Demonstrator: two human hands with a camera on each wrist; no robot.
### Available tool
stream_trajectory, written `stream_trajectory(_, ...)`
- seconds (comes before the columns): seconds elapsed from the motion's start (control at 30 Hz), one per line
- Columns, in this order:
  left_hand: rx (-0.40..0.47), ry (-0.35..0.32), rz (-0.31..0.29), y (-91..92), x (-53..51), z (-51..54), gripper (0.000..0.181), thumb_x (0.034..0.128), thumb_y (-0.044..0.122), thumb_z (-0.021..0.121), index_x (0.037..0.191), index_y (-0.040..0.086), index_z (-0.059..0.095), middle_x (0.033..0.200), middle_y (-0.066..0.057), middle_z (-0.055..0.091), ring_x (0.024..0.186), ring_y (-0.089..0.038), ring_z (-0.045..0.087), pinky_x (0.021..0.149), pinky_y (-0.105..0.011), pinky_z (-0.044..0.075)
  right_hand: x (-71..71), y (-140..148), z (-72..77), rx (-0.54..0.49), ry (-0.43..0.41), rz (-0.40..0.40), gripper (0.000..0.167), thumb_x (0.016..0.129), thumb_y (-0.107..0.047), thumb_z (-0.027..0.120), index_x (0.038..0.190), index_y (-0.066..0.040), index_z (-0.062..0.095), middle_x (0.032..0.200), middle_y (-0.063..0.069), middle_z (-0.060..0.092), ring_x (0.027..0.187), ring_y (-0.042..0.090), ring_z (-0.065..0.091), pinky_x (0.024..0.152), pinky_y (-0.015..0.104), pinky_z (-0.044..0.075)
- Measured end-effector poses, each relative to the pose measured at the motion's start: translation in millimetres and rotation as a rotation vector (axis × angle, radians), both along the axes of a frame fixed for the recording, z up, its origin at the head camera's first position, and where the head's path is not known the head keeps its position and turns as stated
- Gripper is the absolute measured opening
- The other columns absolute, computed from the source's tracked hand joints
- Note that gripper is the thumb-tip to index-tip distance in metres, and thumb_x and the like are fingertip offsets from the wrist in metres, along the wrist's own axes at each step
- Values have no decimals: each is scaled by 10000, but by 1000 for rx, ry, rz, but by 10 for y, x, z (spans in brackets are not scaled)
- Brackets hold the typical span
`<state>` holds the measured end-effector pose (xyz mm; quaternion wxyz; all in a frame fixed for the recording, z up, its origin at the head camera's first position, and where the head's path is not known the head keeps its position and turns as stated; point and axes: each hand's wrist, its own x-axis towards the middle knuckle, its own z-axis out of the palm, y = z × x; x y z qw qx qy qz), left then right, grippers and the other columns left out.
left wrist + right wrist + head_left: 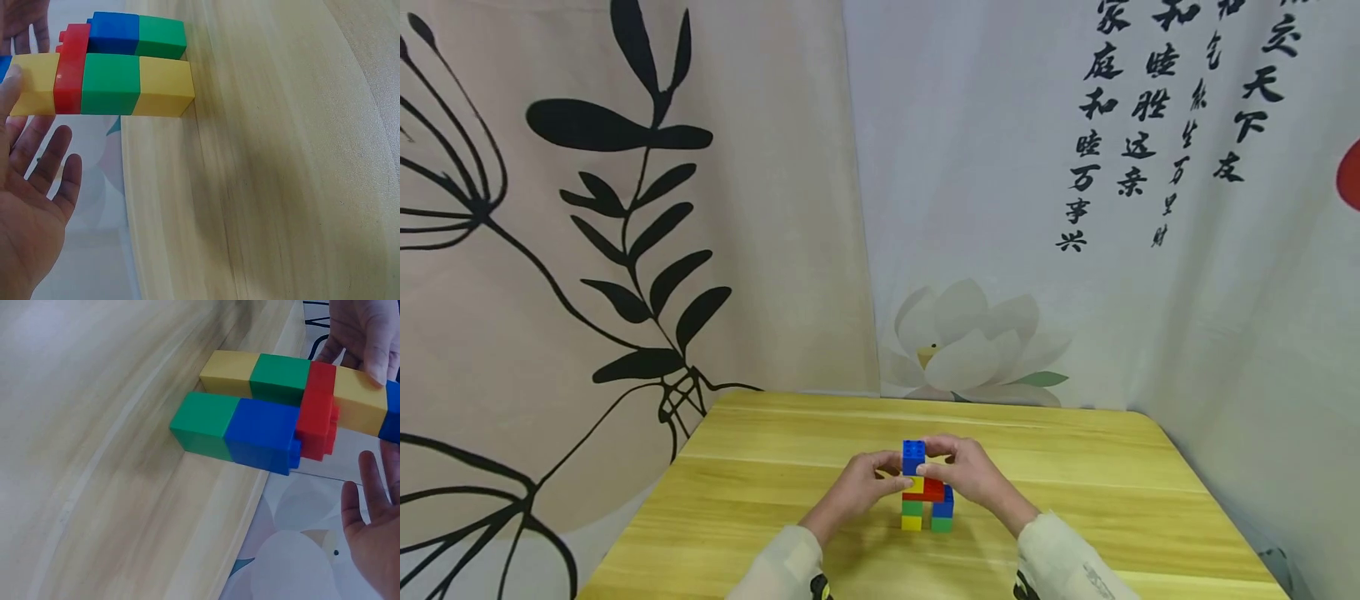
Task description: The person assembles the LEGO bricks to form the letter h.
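Observation:
Toy building blocks form a small structure on the table. Its left column has a yellow block (912, 523) at the bottom and a green block (912, 507) above. Beside it, a blue block (943, 507) sits on another green block (942, 525). A red block (70, 75) lies across the left column and reaches toward the right one. Over it come an upper yellow block (359, 400) and a top blue block (913, 457). My left hand (863, 485) pinches the upper yellow block, thumb in front. With thumb and forefinger, my right hand (972, 473) holds the top blue block.
The wooden table (1075, 467) extends around the structure on all sides. Behind it hangs a printed cloth (790, 208) with plants, a lotus and written characters. Another cloth wall (1262, 333) stands along the right.

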<state>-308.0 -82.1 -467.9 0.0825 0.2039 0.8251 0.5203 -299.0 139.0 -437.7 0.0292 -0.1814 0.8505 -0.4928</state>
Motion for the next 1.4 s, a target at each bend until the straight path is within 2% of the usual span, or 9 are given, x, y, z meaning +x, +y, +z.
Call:
stream_trajectory(0.13, -2, -7, 6, 3, 9, -4, 314, 917, 343, 721, 1184, 177, 704, 1028, 75, 682, 997, -172, 588, 919, -438, 500, 33, 68, -90, 6, -15, -13, 429, 911, -287, 738, 1279, -81, 663, 1224, 84, 673, 1130, 304, 603, 932, 484, 489)
stream_trajectory(0.33, -8, 1, 27, -5, 38, -59, 364, 906, 268, 746, 1235, 130, 676, 1090, 24, 677, 1023, -209, 602, 913, -441, 515, 96, 212, -257, -40, -40, -64, 465, 898, -235, 752, 1305, -44, 634, 1215, 141, 664, 1132, 372, 590, 911, 484, 508)
stream_trajectory(0.47, -10, 19, 34, -28, 72, -159, 409, 902, 213, 752, 1275, 81, 646, 1154, -34, 673, 1064, -254, 611, 918, -461, 511, 127, 292, -389, -43, -65, -96, 494, 889, -249, 760, 1328, -68, 623, 1230, 161, 649, 1123, 352, 595, 904, 465, 522)
stream_trajectory(0.6, 20, 15, 52, -48, 108, -274, 420, 906, 208, 746, 1292, 85, 633, 1190, -50, 670, 1114, -290, 608, 938, -475, 495, 141, 350, -533, -25, -85, -110, 515, 886, -289, 760, 1341, -94, 618, 1242, 159, 646, 1110, 324, 609, 890, 452, 534)
stream_trajectory(0.9, 92, 11, 111, -23, 179, -448, 462, 892, 209, 750, 1319, 99, 613, 1255, -77, 653, 1156, -336, 596, 973, -505, 474, 196, 388, -763, -37, -93, -133, 564, 862, -311, 772, 1338, -54, 614, 1204, 141, 671, 1069, 317, 632, 886, 445, 538)
stream_trajectory(1.1, 139, 9, 136, -1, 194, -504, 439, 906, 192, 737, 1320, 107, 620, 1293, -85, 637, 1156, -327, 601, 972, -485, 484, 237, 378, -785, -71, -88, -146, 529, 870, -227, 766, 1329, -15, 609, 1190, 166, 672, 1051, 322, 638, 869, 426, 545)
stream_trajectory(1.4, 192, -7, 166, 32, 191, -529, 379, 904, 179, 741, 1271, 126, 662, 1215, -51, 677, 1154, -308, 601, 997, -520, 459, 249, 360, -783, -96, -110, -159, 462, 897, -195, 741, 1309, -20, 627, 1163, 135, 688, 1036, 280, 643, 860, 403, 546)
